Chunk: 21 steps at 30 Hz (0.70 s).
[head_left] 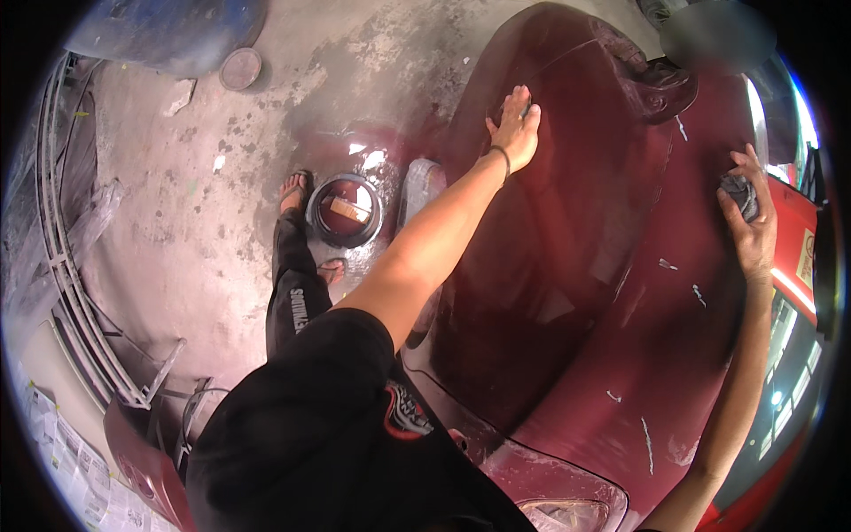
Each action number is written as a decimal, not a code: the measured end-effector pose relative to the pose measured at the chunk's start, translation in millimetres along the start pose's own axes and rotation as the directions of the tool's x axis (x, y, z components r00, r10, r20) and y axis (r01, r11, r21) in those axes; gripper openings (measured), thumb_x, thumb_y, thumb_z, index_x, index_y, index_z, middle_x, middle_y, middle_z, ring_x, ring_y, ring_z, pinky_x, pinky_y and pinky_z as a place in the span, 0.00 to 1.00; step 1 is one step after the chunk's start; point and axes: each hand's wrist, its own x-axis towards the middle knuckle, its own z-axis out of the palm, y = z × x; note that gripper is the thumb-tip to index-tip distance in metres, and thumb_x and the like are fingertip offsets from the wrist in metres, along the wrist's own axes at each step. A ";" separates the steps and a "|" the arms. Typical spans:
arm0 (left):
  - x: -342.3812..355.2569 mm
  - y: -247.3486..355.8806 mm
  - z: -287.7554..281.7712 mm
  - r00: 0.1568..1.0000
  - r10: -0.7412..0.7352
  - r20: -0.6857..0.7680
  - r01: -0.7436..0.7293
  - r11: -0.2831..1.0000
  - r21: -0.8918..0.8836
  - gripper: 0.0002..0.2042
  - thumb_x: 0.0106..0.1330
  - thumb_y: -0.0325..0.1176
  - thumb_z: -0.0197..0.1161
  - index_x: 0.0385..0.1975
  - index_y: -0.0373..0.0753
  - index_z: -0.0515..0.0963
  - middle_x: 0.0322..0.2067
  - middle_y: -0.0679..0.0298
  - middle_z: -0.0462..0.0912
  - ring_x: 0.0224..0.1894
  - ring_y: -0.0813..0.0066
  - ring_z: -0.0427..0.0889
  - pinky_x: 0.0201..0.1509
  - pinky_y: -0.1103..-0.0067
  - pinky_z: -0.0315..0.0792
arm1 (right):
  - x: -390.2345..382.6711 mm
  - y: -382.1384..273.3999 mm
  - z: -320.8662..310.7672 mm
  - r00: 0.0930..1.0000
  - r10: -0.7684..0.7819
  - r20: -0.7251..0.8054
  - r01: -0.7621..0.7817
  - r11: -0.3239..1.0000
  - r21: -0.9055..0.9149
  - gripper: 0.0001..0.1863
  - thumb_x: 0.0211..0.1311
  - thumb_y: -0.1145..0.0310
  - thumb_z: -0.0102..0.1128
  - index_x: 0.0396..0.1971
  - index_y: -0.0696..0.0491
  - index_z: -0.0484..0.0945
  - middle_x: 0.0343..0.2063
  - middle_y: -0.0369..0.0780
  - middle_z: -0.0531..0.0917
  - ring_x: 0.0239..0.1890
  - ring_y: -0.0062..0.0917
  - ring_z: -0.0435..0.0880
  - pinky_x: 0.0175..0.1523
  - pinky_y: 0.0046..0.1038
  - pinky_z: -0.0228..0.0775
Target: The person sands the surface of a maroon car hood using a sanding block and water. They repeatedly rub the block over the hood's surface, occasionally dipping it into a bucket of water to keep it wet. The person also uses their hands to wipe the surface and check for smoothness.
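Note:
My left hand [516,129] rests with fingers extended on the dark red car body [567,293]; a small dark patch between the fingers is unclear. My right hand [752,239] grips a dark grey crumpled pad or cloth [740,193] against the car's right part, fingers curled around it. Pale scuffs mark the paint, and a dark fixture [656,93] sticks up at the upper right. A round black bucket [372,226] holding liquid stands on wet floor by my sandaled feet.
Metal rails [62,257] and paper-covered parts [62,434] line the left edge. A blue object [160,31] and a small round lid or dish [239,69] sit at the upper left of the concrete floor [177,266]. A bright red vehicle [793,230] is at the right.

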 end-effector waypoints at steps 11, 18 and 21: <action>-144.1 -40.0 12.5 0.992 -0.106 0.062 0.104 0.994 0.033 0.40 0.85 0.63 0.29 0.86 0.42 0.41 0.87 0.58 0.37 0.88 0.60 0.33 0.85 0.42 0.28 | -16.2 6.5 7.9 1.000 0.012 0.002 -0.012 1.000 0.010 0.18 0.63 0.74 0.73 0.53 0.56 0.83 0.65 0.42 0.82 0.82 0.43 0.64 0.83 0.46 0.53; -101.5 38.8 18.6 0.980 0.188 0.058 -0.191 0.980 0.053 0.39 0.86 0.60 0.30 0.86 0.40 0.38 0.87 0.54 0.35 0.88 0.51 0.32 0.85 0.42 0.28 | -12.2 7.0 6.1 1.000 0.016 -0.018 -0.016 1.000 0.007 0.19 0.64 0.74 0.73 0.54 0.57 0.82 0.66 0.42 0.81 0.82 0.44 0.64 0.83 0.46 0.53; -256.9 46.6 23.5 0.899 0.319 0.301 -0.370 0.920 0.129 0.39 0.86 0.58 0.32 0.86 0.39 0.34 0.87 0.51 0.32 0.88 0.46 0.30 0.83 0.38 0.26 | -10.8 7.6 9.5 0.999 -0.032 -0.015 0.033 0.998 0.057 0.18 0.63 0.74 0.73 0.53 0.57 0.82 0.66 0.43 0.82 0.82 0.44 0.64 0.83 0.47 0.54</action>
